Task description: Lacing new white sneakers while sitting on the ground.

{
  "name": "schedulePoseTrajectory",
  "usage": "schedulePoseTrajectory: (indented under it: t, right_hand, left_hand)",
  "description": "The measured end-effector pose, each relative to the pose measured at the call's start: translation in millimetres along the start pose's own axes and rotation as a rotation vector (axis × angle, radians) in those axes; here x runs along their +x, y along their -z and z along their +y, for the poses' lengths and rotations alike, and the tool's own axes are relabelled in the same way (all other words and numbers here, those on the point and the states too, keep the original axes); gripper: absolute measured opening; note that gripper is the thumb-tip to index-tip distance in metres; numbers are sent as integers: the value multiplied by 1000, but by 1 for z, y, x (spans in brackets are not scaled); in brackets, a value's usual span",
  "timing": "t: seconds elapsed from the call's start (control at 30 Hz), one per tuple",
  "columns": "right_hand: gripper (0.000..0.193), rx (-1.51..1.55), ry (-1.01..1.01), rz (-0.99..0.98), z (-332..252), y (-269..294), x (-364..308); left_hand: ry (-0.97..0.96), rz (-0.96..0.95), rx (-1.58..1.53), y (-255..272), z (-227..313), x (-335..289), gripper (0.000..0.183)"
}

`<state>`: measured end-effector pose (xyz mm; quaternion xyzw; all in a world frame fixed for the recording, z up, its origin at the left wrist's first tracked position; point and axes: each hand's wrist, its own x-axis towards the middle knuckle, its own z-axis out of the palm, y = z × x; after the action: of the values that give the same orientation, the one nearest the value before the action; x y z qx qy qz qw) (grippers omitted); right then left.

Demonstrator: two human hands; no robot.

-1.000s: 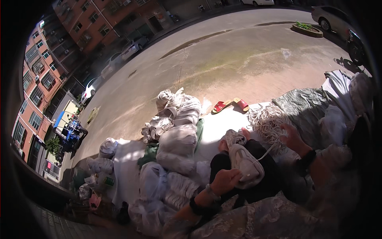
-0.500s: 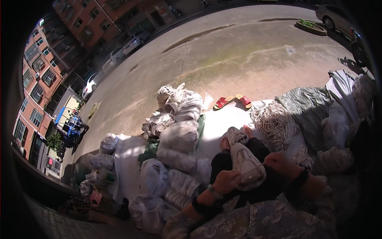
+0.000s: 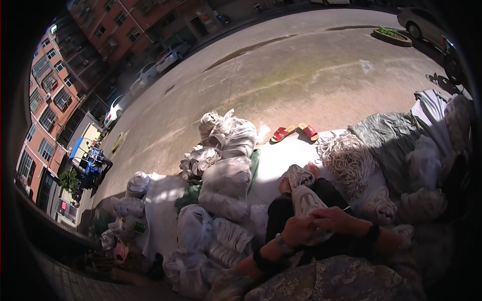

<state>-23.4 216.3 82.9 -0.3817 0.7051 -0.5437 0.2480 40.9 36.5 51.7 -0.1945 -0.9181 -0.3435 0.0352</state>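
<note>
A pale sneaker upper (image 3: 305, 201) rests between my dark-clad legs, its near end partly hidden beneath my hands. My left hand (image 3: 297, 231) is closed around its near left side. Laid against the left one, my right hand (image 3: 335, 220) has its fingers bent in over the upper. Most of the shoelace is hidden by the fingers; a thin white end (image 3: 347, 208) shows beside the right knuckles. Another bundle of pale uppers (image 3: 300, 176) lies between my bare feet, just past the sneaker upper.
A heap of white laces (image 3: 346, 158) lies right of my feet, near a grey-green plastic sheet (image 3: 386, 133). Bagged pale uppers (image 3: 226, 183) are piled on the left. Red slippers (image 3: 308, 132) stand beyond the white sheet (image 3: 276, 155). Parked cars (image 3: 173, 56) line the yard.
My right hand has moved left from the stretched lace to meet my left hand over the upper. The near end of the upper is now more covered.
</note>
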Motion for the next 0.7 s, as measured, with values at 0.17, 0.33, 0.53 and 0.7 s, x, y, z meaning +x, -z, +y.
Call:
schedulePoseTrajectory:
  t: [0.17, 0.33, 0.53, 0.7]
  right_hand:
    - [35, -153, -90, -86, -1, 0, -13]
    - [26, -136, -81, -57, 9, 2, -31]
    - [20, -81, -99, -79, 20, 0, -30]
    - [18, -26, 14, -117, 18, 3, -13]
  left_hand:
    - [-21, 64, -42, 2, 25, 2, 24]
    - [27, -13, 12, 6, 26, -10, 18]
    - [-15, -38, 42, 6, 26, -8, 13]
    - [-21, 25, 20, 15, 23, -4, 8]
